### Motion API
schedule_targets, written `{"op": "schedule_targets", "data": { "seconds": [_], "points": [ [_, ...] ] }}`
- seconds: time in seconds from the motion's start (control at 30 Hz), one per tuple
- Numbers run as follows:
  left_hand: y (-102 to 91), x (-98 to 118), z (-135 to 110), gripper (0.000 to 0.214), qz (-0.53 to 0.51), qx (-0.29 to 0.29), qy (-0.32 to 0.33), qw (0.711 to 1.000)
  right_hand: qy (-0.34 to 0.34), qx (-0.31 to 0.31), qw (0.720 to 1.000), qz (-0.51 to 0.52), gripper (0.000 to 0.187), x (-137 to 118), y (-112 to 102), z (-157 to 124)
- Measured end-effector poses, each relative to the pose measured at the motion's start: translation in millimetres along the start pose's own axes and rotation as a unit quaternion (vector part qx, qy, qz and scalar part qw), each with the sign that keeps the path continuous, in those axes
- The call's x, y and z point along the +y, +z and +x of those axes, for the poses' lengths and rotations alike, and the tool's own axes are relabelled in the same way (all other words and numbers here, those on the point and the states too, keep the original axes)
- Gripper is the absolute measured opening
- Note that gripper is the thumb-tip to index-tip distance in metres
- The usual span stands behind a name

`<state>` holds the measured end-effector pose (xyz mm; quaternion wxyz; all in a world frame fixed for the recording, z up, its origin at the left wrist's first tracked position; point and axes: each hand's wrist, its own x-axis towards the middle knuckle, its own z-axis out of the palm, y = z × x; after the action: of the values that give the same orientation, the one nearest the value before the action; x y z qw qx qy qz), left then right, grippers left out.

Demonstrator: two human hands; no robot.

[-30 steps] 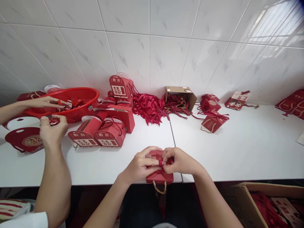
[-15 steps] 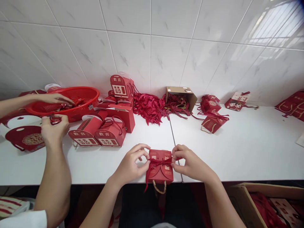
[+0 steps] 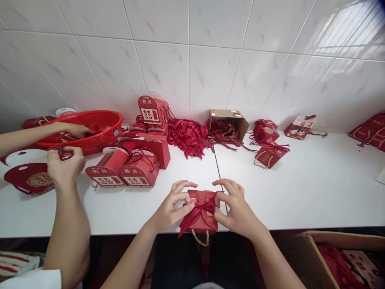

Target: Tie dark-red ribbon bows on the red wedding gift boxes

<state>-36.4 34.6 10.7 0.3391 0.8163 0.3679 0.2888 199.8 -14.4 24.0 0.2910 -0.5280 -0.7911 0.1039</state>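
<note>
A small red gift box (image 3: 202,226) with a twisted rope handle sits at the table's front edge between my hands. Across its top lies a dark red ribbon (image 3: 190,216) tied in a bow, with one wide tail hanging over the front left. My left hand (image 3: 171,204) pinches the ribbon's left part between thumb and index finger, the other fingers raised. On the other side, my right hand (image 3: 233,204) has thumb and index finger closed on the bow's right part, the upper fingers stretched out.
A co-worker's hands (image 3: 66,162) reach around a red plastic basket (image 3: 102,148) at left. Red boxes (image 3: 138,170) stand nearby. Behind lie a ribbon pile (image 3: 188,136) and an open carton (image 3: 228,114). Finished-looking boxes (image 3: 272,154) stand right; a cardboard box (image 3: 345,239) sits below.
Both hands have shifted on the bow; the ribbon's left tail now spreads wider over the box front. The right hand has come in over the box's right side. The co-worker's upper hand reaches deeper into the basket.
</note>
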Motion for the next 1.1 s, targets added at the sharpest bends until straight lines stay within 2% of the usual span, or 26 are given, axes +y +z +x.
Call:
{"op": "schedule_targets", "data": {
  "seconds": [0.1, 0.23, 0.4, 0.5, 0.6, 0.63, 0.7, 0.73, 0.77, 0.8, 0.87, 0.9, 0.97, 1.03, 1.1],
  "points": [
    [-3.7, 0, -1, 0.024, 0.105, 0.027, -0.004, 0.994, -0.007, 0.032, 0.999, -0.039, 0.011, 1, 1, 0],
    [-5.9, -3, -2, 0.025, 0.120, 0.029, 0.027, 0.992, -0.015, 0.048, 0.997, -0.054, 0.011, 2, 3, 0],
    [-5.7, -18, -3, 0.023, 0.215, 0.070, 0.036, 0.973, -0.003, 0.055, 0.997, -0.062, 0.015, 9, 5, -1],
    [-1.5, -27, -6, 0.025, 0.188, 0.081, 0.015, 0.979, 0.007, 0.050, 0.999, -0.016, 0.016, 17, 5, -5],
    [7.6, -31, -12, 0.025, 0.084, 0.109, -0.016, 0.990, 0.046, 0.010, 0.991, 0.126, 0.009, 25, 10, -14],
    [11.6, -32, -13, 0.022, 0.028, 0.116, -0.023, 0.993, 0.055, -0.018, 0.982, 0.178, 0.027, 26, 14, -17],
    [19.8, -34, -16, 0.011, -0.084, 0.136, -0.030, 0.987, 0.055, -0.080, 0.964, 0.248, 0.087, 27, 26, -24],
    [23.2, -35, -16, 0.017, -0.127, 0.154, -0.034, 0.979, 0.049, -0.101, 0.958, 0.264, 0.107, 26, 33, -27],
    [25.5, -36, -16, 0.027, -0.153, 0.181, -0.039, 0.971, 0.046, -0.110, 0.954, 0.273, 0.115, 26, 40, -29],
    [26.4, -37, -16, 0.035, -0.163, 0.212, -0.045, 0.963, 0.046, -0.110, 0.953, 0.279, 0.113, 27, 45, -31],
    [23.0, -40, -16, 0.039, -0.146, 0.273, -0.062, 0.949, 0.058, -0.079, 0.955, 0.280, 0.101, 34, 50, -31],
    [18.8, -43, -16, 0.038, -0.129, 0.300, -0.070, 0.943, 0.074, -0.043, 0.958, 0.273, 0.097, 42, 48, -30],
    [6.4, -47, -17, 0.035, -0.084, 0.352, -0.079, 0.929, 0.136, 0.078, 0.960, 0.234, 0.097, 62, 39, -25],
    [-8.7, -50, -16, 0.035, -0.027, 0.400, -0.072, 0.913, 0.234, 0.241, 0.930, 0.150, 0.102, 86, 26, -20],
    [-24.3, -51, -10, 0.035, 0.041, 0.438, -0.046, 0.897, 0.302, 0.312, 0.898, 0.071, 0.111, 105, 17, -19]
  ]
}}
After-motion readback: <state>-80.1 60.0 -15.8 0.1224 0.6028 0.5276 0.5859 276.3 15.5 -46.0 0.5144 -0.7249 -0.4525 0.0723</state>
